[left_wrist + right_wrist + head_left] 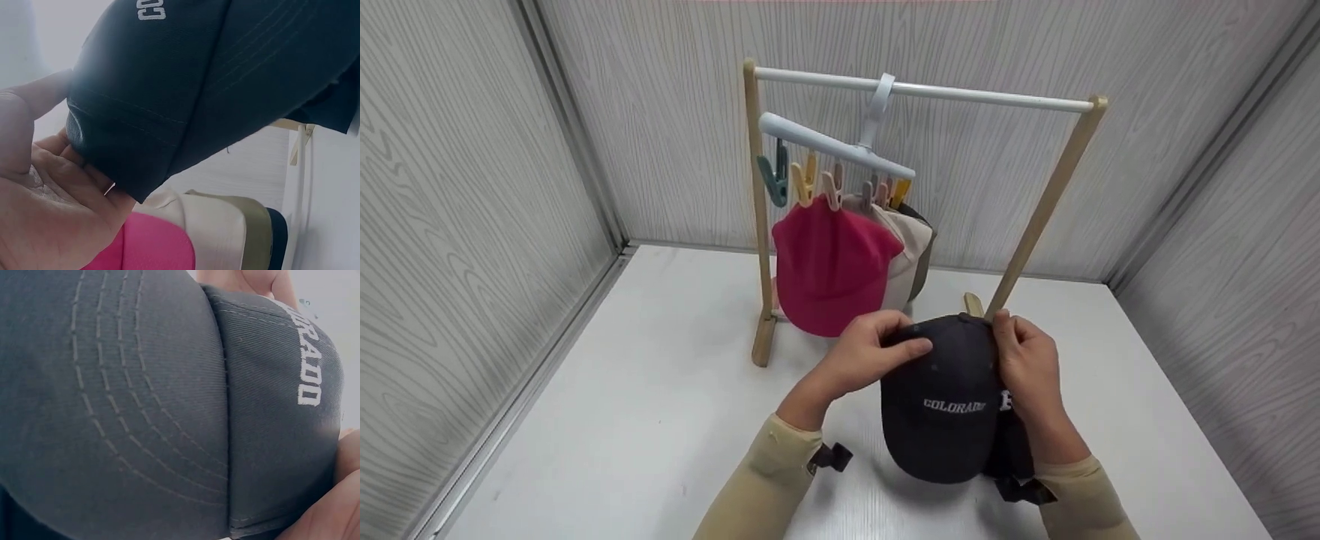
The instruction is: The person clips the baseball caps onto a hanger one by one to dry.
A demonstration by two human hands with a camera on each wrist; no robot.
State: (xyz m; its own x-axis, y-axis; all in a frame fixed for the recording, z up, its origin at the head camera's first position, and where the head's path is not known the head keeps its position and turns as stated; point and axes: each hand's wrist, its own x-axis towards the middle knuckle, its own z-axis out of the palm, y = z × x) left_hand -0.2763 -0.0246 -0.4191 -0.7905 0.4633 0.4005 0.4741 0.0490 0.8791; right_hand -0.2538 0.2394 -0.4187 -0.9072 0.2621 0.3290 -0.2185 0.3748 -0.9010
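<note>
A dark baseball cap (937, 442) lettered "COLORADO" is held brim down in front of the rack. On its left side my left hand (859, 356) grips it, thumb across the front of the crown and fingers behind. My right hand (1031, 367) pinches the opposite edge, thumb uppermost. The cap's brim (140, 410) fills much of the right wrist view. Partly hidden behind this cap is another black cap (1011, 442) with a white letter; whether it is held or lying on the table I cannot tell. Just beyond my left hand hangs a pink cap (832, 255).
A pale clip hanger (832, 146) hangs tilted from the white bar (990, 95) of a wooden rack. Its clips hold the pink cap, a cream cap (214, 225) and darker caps behind. A teal clip (774, 180) is at the left end. Wood-patterned walls enclose the white table (660, 420).
</note>
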